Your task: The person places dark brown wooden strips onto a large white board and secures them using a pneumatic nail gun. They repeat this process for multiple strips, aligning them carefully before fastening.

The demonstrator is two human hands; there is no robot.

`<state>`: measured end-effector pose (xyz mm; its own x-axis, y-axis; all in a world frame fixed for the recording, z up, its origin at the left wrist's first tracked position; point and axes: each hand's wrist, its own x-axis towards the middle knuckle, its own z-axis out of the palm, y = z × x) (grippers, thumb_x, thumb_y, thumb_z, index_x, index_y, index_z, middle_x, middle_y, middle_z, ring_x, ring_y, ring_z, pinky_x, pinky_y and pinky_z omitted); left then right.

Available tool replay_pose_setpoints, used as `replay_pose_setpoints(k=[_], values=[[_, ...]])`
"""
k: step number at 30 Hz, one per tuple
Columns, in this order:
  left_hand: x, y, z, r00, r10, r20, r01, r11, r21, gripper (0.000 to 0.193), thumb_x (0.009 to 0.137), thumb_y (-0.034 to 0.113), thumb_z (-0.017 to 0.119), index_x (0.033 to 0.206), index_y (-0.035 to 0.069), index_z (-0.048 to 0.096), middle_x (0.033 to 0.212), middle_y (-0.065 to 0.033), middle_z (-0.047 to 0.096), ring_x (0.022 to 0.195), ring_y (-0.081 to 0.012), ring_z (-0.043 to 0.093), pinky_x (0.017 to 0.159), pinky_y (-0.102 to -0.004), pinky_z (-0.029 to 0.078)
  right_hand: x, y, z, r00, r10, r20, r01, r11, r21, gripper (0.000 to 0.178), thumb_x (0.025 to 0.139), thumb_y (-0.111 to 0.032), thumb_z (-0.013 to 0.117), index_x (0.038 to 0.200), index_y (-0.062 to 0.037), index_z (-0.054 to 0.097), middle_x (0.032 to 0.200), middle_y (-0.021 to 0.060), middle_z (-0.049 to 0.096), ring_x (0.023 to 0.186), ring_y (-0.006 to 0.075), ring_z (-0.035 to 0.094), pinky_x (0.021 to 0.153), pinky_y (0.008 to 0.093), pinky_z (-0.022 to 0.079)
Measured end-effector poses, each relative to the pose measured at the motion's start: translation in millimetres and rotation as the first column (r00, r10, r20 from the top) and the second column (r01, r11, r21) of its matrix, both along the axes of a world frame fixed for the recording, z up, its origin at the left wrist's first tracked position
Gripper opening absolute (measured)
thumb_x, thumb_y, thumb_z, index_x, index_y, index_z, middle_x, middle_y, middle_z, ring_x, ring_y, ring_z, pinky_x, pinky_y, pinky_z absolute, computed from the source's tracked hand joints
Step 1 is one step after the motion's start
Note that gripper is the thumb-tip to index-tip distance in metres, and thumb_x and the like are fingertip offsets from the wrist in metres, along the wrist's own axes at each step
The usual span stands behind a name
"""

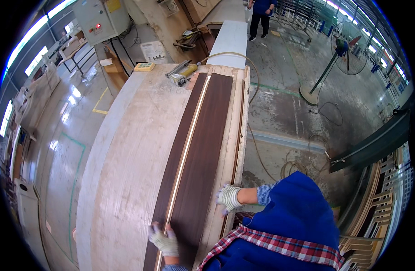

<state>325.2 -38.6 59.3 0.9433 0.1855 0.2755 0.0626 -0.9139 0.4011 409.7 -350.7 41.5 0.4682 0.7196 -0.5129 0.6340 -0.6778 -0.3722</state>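
A long dark brown wood-grain panel point(212, 135) lies lengthwise on a pale workbench point(126, 149). A narrow cream strip point(186, 149) runs along it, with a slimmer dark band point(178, 151) on its left side. My left hand point(164, 242), in a white knit glove, is low over the strip near the close end. Its fingers are apart on either side of the strip and slightly blurred. My right hand point(228, 198), gloved alike, rests with spread fingers at the bench's right edge, beside the dark panel.
A nail gun point(182, 74) and a small yellow box point(144, 67) lie at the bench's far end. An air hose point(257, 81) hangs down its right side. A person point(261, 18) stands beyond, near a pedestal fan point(338, 49). A control box point(97, 20) is far left.
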Motion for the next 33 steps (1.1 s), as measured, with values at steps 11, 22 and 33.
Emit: replay_pose_setpoints(k=[11,22,33], values=[[-223,-20,-80,0.809,-0.299,-0.506,0.264,0.954,-0.142,0.036,0.074,0.036,0.064,0.092,0.007,0.056,0.076,-0.0123,0.057,0.071,-0.0339,0.056,0.059,-0.0448,0.044,1,15,7,0.963,0.257,0.082,-0.261,0.965,0.039,0.067,0.067,-0.070,0.052,0.078,-0.0050,0.064,0.076,0.0115,0.062,0.078,0.0330,0.059,0.072,0.0429,0.046],[-218,29,47,0.947,0.148,-0.285,-0.090,0.974,0.206,0.040,0.072,0.044,0.066,0.081,0.006,0.057,0.065,-0.0099,0.059,0.055,-0.0300,0.057,0.048,-0.0406,0.045,122,-14,69,0.762,-0.061,0.645,-0.297,0.851,0.432,0.067,0.070,-0.071,0.046,0.088,-0.0079,0.057,0.087,0.0106,0.057,0.090,0.0291,0.055,0.086,0.0444,0.037],[-137,51,84,0.898,0.209,-0.387,-0.143,0.971,0.192,0.053,0.076,0.043,0.065,0.105,-0.001,0.060,0.083,-0.0160,0.065,0.073,-0.0309,0.063,0.064,-0.0380,0.051,215,4,32,0.787,-0.202,0.583,-0.098,0.892,0.441,0.065,0.077,-0.063,0.046,0.104,-0.0051,0.058,0.102,0.0108,0.056,0.106,0.0279,0.049,0.102,0.0500,0.026]])
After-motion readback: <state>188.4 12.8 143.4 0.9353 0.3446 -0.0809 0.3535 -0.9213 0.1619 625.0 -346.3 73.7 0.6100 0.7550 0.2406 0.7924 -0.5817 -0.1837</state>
